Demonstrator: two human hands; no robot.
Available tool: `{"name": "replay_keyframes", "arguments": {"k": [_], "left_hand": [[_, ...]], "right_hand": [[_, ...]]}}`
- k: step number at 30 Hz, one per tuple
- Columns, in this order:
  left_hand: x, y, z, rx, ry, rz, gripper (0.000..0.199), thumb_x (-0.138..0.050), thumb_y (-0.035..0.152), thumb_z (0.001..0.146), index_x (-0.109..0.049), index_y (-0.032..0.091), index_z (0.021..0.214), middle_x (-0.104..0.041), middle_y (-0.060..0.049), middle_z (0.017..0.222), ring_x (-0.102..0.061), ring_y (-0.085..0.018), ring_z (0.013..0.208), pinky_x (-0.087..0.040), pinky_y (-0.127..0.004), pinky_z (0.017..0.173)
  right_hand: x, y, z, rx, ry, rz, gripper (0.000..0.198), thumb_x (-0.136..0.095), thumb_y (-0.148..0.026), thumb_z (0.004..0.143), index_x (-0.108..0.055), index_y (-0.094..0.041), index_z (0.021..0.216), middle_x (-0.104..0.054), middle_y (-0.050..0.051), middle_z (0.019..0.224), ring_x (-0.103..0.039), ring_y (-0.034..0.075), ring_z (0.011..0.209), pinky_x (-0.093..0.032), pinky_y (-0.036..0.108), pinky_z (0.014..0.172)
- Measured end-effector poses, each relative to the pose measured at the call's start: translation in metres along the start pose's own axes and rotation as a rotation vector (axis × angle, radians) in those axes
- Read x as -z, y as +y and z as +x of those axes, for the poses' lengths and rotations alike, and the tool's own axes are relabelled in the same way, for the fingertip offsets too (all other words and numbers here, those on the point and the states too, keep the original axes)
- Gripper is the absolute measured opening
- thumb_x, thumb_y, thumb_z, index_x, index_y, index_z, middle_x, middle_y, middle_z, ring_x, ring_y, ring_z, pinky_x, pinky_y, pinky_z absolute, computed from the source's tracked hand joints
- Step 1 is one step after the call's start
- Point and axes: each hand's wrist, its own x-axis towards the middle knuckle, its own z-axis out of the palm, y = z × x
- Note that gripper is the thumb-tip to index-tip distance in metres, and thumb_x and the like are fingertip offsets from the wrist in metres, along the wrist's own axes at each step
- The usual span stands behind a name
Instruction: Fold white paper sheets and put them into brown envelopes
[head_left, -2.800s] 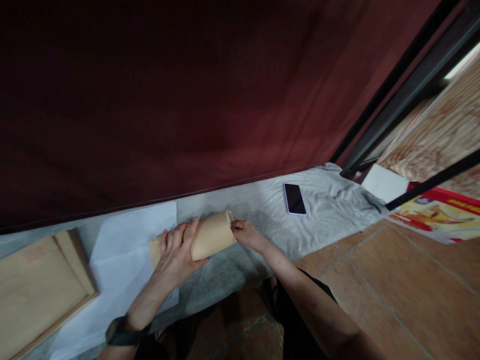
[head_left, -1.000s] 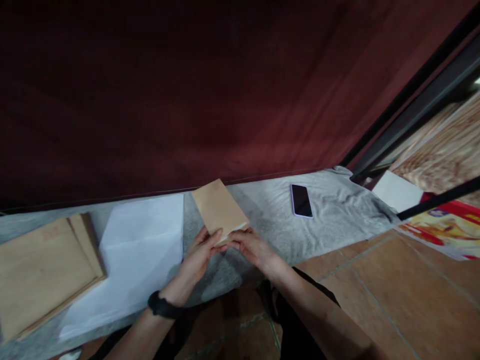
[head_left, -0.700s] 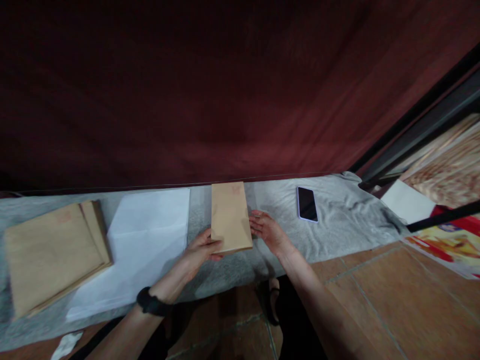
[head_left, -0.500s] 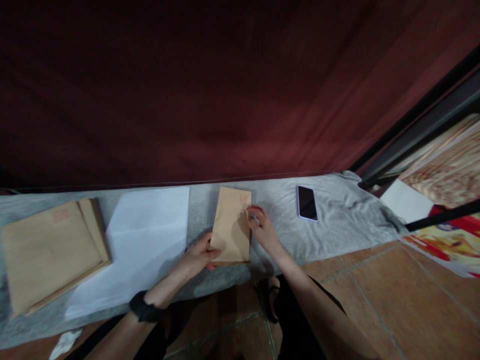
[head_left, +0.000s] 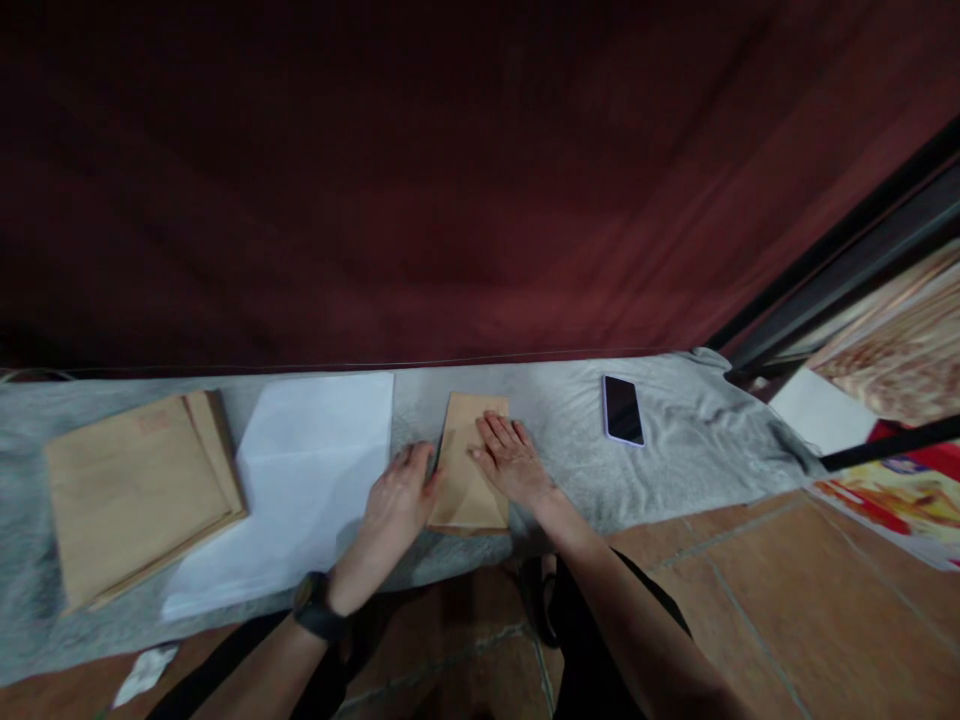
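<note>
My right hand [head_left: 516, 470] is spread flat on the brown envelope [head_left: 459, 475], fingers straight and laid side by side across its upper right part, clasping nothing. My left hand [head_left: 397, 492] sits at the envelope's left edge, fingers loosely bent and thumb against that side; whether they pinch the paper I cannot tell, because the back of my hand hides the fingertips.

The envelope lies lengthwise away from me on the gray cloth [head_left: 564, 415], between my two hands. Its near edge comes close to the cloth's front edge, where the tiled floor [head_left: 787, 610] shows below. Its far edge stops a little short of the dark red sheet [head_left: 450, 210] that rises behind, with a narrow band of cloth between.

To the left, a strip of cloth separates the envelope from the white paper [head_left: 319, 450], and my left hand takes up part of that gap. The white paper's left side runs under the stack of brown envelopes [head_left: 142, 490], whose edges are fanned slightly out of line. On the right there is more room: a wider stretch of cloth reaches from my right hand to the phone [head_left: 623, 411], which lies screen up, well apart from the envelope, with wrinkled cloth beyond it.
</note>
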Motion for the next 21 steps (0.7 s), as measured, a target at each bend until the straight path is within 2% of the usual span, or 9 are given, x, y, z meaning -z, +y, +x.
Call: {"name": "replay_keyframes", "arguments": {"k": [2, 3, 6, 9, 11, 14, 17, 21], "left_hand": [[-0.013, 0.005, -0.004, -0.237, 0.059, 0.007, 0.040, -0.047, 0.033, 0.095, -0.054, 0.016, 0.130, -0.061, -0.015, 0.133, -0.057, -0.027, 0.125, -0.047, -0.042, 0.103], [-0.021, 0.008, -0.008, -0.322, 0.050, 0.021, 0.046, -0.048, 0.033, 0.094, -0.050, 0.014, 0.136, -0.054, -0.017, 0.144, -0.047, -0.029, 0.137, -0.042, -0.045, 0.110], [-0.043, 0.015, -0.022, -0.395, 0.004, 0.086, 0.057, -0.050, 0.034, 0.093, -0.042, 0.013, 0.146, -0.043, -0.017, 0.155, -0.034, -0.031, 0.147, -0.033, -0.050, 0.117], [-0.053, 0.018, -0.033, -0.392, 0.000, 0.105, 0.058, -0.047, 0.034, 0.095, -0.039, 0.014, 0.149, -0.042, -0.016, 0.156, -0.033, -0.030, 0.148, -0.029, -0.051, 0.120], [-0.052, 0.018, -0.034, -0.387, -0.001, 0.086, 0.057, -0.047, 0.033, 0.095, -0.041, 0.013, 0.148, -0.045, -0.017, 0.154, -0.036, -0.029, 0.147, -0.030, -0.051, 0.120], [-0.039, 0.013, -0.028, -0.345, -0.041, 0.024, 0.047, -0.046, 0.021, 0.093, -0.050, 0.014, 0.140, -0.054, -0.016, 0.147, -0.048, -0.026, 0.138, -0.039, -0.045, 0.115], [-0.021, 0.006, -0.015, -0.217, -0.095, -0.052, 0.041, -0.040, 0.006, 0.088, -0.059, 0.014, 0.124, -0.065, -0.014, 0.131, -0.061, -0.021, 0.121, -0.048, -0.037, 0.105], [-0.007, -0.001, -0.004, -0.080, -0.081, -0.085, 0.041, -0.038, 0.004, 0.088, -0.059, 0.018, 0.120, -0.069, -0.011, 0.118, -0.068, -0.021, 0.106, -0.054, -0.035, 0.092]], "right_hand": [[0.000, 0.000, 0.004, 0.001, 0.006, 0.004, 0.055, -0.038, -0.044, 0.104, -0.033, -0.025, 0.156, -0.031, 0.008, 0.162, -0.028, 0.025, 0.150, -0.017, 0.051, 0.124], [0.000, 0.000, 0.007, -0.003, 0.009, 0.001, 0.054, -0.038, -0.043, 0.104, -0.034, -0.025, 0.156, -0.032, 0.008, 0.162, -0.028, 0.025, 0.151, -0.017, 0.051, 0.124], [-0.002, 0.000, 0.019, -0.025, 0.014, -0.025, 0.054, -0.035, -0.040, 0.105, -0.035, -0.020, 0.155, -0.031, 0.011, 0.162, -0.026, 0.026, 0.151, -0.016, 0.051, 0.124], [-0.005, -0.002, 0.031, -0.024, 0.024, -0.033, 0.054, -0.036, -0.040, 0.105, -0.034, -0.020, 0.155, -0.031, 0.010, 0.162, -0.026, 0.025, 0.151, -0.014, 0.051, 0.124], [-0.008, -0.006, 0.036, 0.000, 0.020, -0.030, 0.054, -0.036, -0.040, 0.105, -0.034, -0.020, 0.155, -0.030, 0.009, 0.162, -0.026, 0.025, 0.151, -0.013, 0.051, 0.125], [-0.012, -0.013, 0.037, 0.062, -0.023, -0.023, 0.055, -0.036, -0.039, 0.105, -0.033, -0.020, 0.156, -0.031, 0.008, 0.162, -0.026, 0.024, 0.151, -0.012, 0.048, 0.126], [-0.014, -0.021, 0.031, 0.132, -0.064, -0.005, 0.056, -0.036, -0.041, 0.105, -0.032, -0.019, 0.156, -0.030, 0.007, 0.162, -0.025, 0.023, 0.152, -0.011, 0.046, 0.127], [-0.011, -0.031, 0.020, 0.160, -0.109, 0.028, 0.058, -0.037, -0.044, 0.104, -0.031, -0.020, 0.157, -0.031, 0.007, 0.162, -0.026, 0.022, 0.151, -0.013, 0.046, 0.127]]}}
